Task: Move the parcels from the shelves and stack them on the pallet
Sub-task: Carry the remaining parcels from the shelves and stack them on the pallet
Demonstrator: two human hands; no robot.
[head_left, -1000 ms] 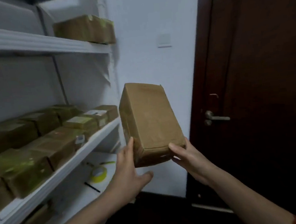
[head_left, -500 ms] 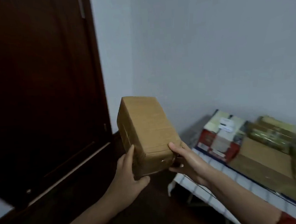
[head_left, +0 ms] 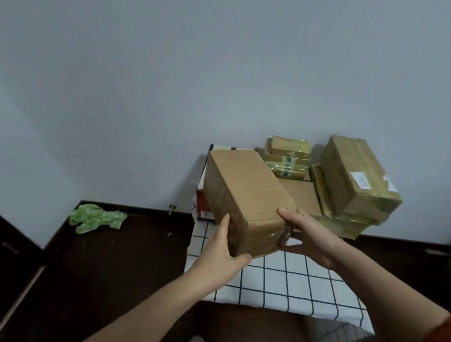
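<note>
I hold a long brown cardboard parcel (head_left: 246,193) in the air above the pallet, which is covered with a white checked cloth (head_left: 285,278). My left hand (head_left: 222,251) grips its near left corner, thumb under the end face. My right hand (head_left: 311,234) grips its near right corner. On the pallet against the wall lie stacked parcels: a large taped box (head_left: 358,180) at the right, a pile of small yellow-taped parcels (head_left: 289,158) behind, a flat brown box (head_left: 303,194) between them. A red and white box (head_left: 203,207) is partly hidden behind the held parcel.
A crumpled green bag (head_left: 97,217) lies on the dark floor by the wall at the left. A dark door (head_left: 0,253) stands at the far left edge. The grey wall rises right behind the pallet.
The view has swung right from the shelves, past the door, to the pallet. The parcel stays in both hands and now hangs over the pallet's left part.
</note>
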